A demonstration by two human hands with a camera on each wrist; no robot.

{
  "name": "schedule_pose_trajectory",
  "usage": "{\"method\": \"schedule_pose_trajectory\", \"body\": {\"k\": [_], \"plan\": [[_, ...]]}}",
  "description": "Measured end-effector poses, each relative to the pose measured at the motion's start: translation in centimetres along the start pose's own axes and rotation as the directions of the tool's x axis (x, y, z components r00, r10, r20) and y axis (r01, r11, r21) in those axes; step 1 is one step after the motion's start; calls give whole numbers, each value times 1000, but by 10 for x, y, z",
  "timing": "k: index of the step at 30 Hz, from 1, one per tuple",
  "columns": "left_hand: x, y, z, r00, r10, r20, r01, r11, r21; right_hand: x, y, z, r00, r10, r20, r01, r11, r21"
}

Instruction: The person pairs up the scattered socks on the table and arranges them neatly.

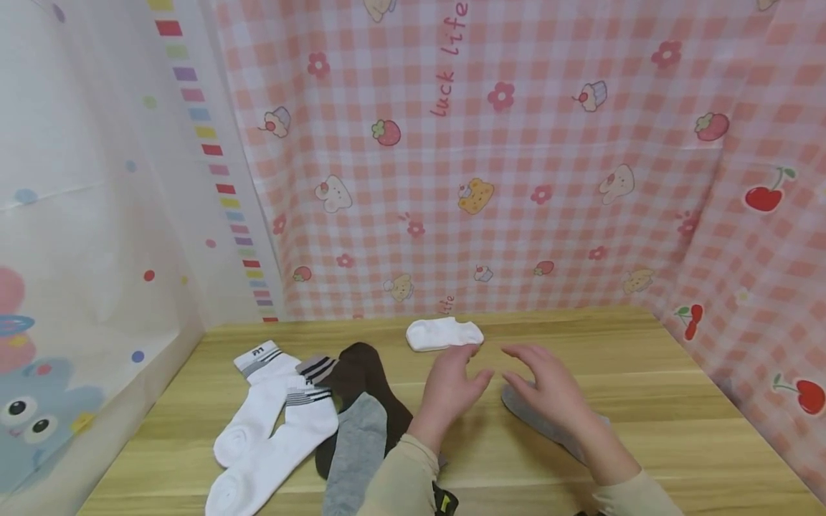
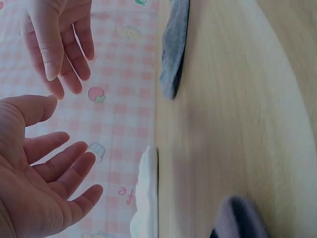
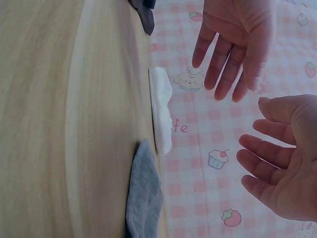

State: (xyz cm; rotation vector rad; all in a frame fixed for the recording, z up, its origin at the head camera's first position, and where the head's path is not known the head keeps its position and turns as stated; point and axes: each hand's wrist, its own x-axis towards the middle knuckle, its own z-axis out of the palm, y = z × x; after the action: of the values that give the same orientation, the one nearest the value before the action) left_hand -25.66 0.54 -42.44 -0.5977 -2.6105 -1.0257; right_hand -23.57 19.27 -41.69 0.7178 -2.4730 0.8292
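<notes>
Both hands hover over the wooden table with palms facing each other and relaxed, spread fingers. My left hand (image 1: 449,390) holds nothing; its fingertips overlap the near edge of a folded white sock (image 1: 439,335) in the head view. Across a small gap, my right hand (image 1: 548,387) is likewise bare, above a grey sock (image 1: 545,423) that it partly hides. In the left wrist view, that grey sock (image 2: 174,49) lies on the tabletop, and the white one (image 2: 146,198) sits farther back. The right wrist view shows the grey sock (image 3: 144,193) below the hands.
At the left of the table (image 1: 677,430) lie two white socks (image 1: 277,451) with striped cuffs. Beside them are dark brown socks (image 1: 368,373) with a light grey sock (image 1: 358,444) across them. A pink checked curtain (image 1: 477,143) hangs behind the table.
</notes>
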Motion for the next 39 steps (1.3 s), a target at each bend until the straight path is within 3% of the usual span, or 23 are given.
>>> {"method": "schedule_pose_trajectory", "body": {"k": [8, 13, 21, 30, 34, 39], "plan": [[-1, 9, 12, 1000, 14, 21, -15, 1000, 13, -19, 7, -15, 1000, 10, -15, -10, 1000, -12], [1, 14, 20, 999, 39, 15, -40, 994, 100, -29, 14, -28, 1000, 25, -14, -25, 1000, -19], [6, 23, 30, 994, 82, 69, -100, 941, 324, -38, 25, -45, 999, 42, -34, -44, 997, -65], [17, 32, 33, 979, 137, 150, -188, 890, 416, -46, 39, -61, 992, 126, 17, -124, 987, -98], [20, 36, 40, 977, 112, 180, -184, 870, 458, -48, 43, -67, 976, 204, 74, -194, 974, -119], [21, 39, 47, 972, 60, 229, -168, 857, 487, -51, 46, -69, 936, 307, 171, -283, 947, -149]]}}
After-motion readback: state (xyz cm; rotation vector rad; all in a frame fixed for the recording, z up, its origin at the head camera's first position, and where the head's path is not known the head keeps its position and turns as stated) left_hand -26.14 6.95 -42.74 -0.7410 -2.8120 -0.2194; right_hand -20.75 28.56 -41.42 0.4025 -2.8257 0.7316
